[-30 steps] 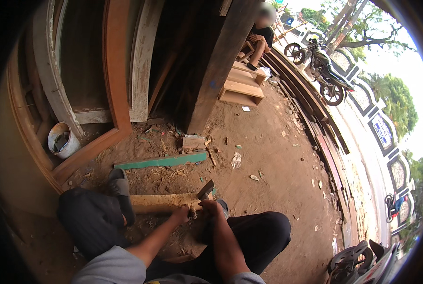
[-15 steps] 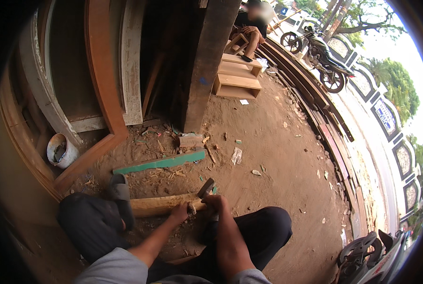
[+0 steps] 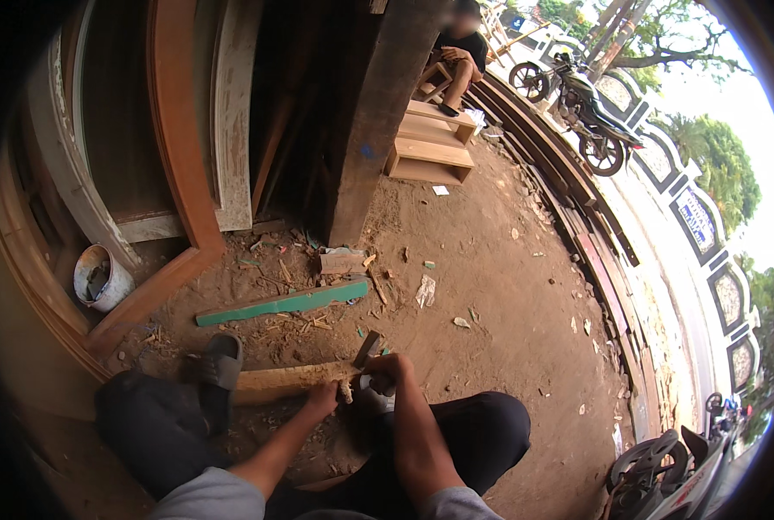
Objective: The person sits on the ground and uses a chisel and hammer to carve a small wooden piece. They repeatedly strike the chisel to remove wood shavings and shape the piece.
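Both fisted: left grip [image 3: 324, 399] around a pale-ended tool [image 3: 346, 393], right grip [image 3: 393, 367] around a hammer [image 3: 367, 348], now tilted steeper, suggesting hammering underway.

A floor of bare brown earth [image 3: 508, 347] spreads across the scene, strewn with wood chips and dry leaves. On the left lean an orange-brown wooden frame [image 3: 170, 113] and a frame of peeling white-painted wood [image 3: 233, 121], beside a thick dark wooden post [image 3: 370, 139]. Far off sits an open pale-wood shelf unit [image 3: 430, 162]. Daylight floods the right, over a white-and-grey wall with arched panels [image 3: 728, 299] and green trees [image 3: 727, 165].
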A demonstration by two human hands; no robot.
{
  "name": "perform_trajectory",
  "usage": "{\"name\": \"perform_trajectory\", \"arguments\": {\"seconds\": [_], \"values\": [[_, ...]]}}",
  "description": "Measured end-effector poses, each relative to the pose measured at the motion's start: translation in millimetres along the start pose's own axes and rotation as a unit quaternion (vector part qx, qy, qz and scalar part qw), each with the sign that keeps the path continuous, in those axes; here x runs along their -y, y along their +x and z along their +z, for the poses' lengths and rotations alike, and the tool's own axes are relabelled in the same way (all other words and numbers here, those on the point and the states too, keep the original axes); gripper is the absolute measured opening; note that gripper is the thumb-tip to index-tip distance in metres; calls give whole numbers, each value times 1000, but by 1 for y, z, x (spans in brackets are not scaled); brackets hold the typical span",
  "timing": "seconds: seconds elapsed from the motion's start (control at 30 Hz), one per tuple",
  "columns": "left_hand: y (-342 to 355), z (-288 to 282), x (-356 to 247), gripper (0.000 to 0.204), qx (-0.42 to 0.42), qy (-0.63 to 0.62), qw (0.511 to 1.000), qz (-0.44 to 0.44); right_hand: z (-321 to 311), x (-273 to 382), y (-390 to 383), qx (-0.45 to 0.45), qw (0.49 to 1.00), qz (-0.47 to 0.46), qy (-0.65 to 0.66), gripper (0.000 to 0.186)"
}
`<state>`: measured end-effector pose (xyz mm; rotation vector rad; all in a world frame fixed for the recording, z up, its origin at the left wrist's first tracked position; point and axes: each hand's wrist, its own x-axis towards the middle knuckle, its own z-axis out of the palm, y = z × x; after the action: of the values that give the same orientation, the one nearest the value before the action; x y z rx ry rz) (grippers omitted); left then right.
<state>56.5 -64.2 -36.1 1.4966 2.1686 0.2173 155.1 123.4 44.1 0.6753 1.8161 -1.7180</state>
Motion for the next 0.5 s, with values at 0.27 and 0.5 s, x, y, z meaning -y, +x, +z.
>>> {"name": "perform_trajectory", "arguments": {"seconds": [0.27, 0.5], "values": [[-16, 50, 19, 55, -8, -6, 1000, 13, 2, -15, 0, -34, 918, 26, -395, 29], [-17, 20, 11, 78, -24, 10, 1000, -2, 4, 13, -8, -68, 916, 318, 234, 30]]}}
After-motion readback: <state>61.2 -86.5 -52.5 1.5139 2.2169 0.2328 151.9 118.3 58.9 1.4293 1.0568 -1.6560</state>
